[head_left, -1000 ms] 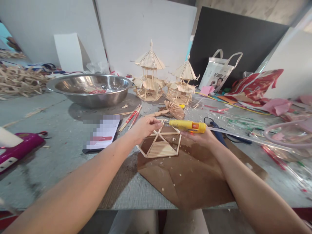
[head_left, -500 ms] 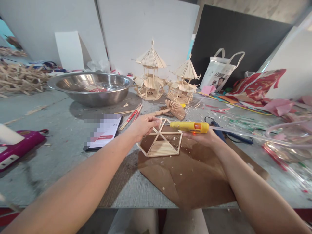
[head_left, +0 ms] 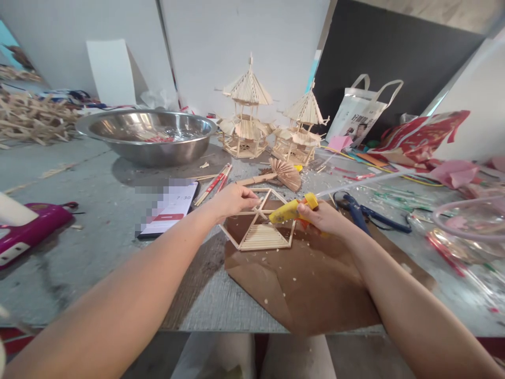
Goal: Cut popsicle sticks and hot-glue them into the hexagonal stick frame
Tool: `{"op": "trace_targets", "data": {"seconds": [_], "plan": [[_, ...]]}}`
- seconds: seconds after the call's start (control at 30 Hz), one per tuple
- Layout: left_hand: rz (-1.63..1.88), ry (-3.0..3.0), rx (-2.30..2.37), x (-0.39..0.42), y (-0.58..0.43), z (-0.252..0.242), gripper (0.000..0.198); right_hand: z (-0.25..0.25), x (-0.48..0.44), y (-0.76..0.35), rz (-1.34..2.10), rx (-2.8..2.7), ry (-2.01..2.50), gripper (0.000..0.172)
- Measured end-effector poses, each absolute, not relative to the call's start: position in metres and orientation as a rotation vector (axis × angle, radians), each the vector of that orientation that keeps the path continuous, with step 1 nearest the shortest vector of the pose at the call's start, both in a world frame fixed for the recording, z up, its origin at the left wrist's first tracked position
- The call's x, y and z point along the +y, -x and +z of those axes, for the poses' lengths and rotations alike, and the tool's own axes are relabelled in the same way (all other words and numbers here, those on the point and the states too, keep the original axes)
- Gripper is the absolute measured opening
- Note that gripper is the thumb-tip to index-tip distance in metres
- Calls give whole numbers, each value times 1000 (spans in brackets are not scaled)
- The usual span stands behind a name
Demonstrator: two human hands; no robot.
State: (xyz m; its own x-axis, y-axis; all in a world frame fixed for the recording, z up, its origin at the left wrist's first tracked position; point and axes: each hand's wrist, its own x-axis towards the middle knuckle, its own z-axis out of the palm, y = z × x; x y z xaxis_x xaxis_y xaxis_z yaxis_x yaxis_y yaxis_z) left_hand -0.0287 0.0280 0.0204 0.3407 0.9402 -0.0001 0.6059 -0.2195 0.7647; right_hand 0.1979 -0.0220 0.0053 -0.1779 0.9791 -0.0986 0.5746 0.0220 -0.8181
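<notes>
A hexagonal frame of thin wooden sticks lies on a brown sheet, its spokes meeting near the middle. Parallel sticks fill its front section. My left hand is closed in a pinch on the frame's far left part, close to the hub; its fingertips hide the spot they grip. In my right hand is a yellow hot glue gun, tilted with its nozzle down and left by the hub. A clear glue stick runs out of the gun's back.
Two stick pagodas stand behind, beside a steel basin. A folded paper fan lies just beyond the frame. At left are a phone and a purple power strip; blue-handled pliers lie at right.
The glue gun has turned from lying level to pointing down-left, its nozzle now nearer the hub. My right hand has shifted its grip round the handle. My left hand has barely moved.
</notes>
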Motion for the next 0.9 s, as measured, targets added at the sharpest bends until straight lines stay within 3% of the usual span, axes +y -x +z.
{"op": "trace_targets", "data": {"seconds": [0.9], "plan": [[539,-1996,1274,32,29,12,25,3,-19,-189,1052,-1777,1653,57]]}}
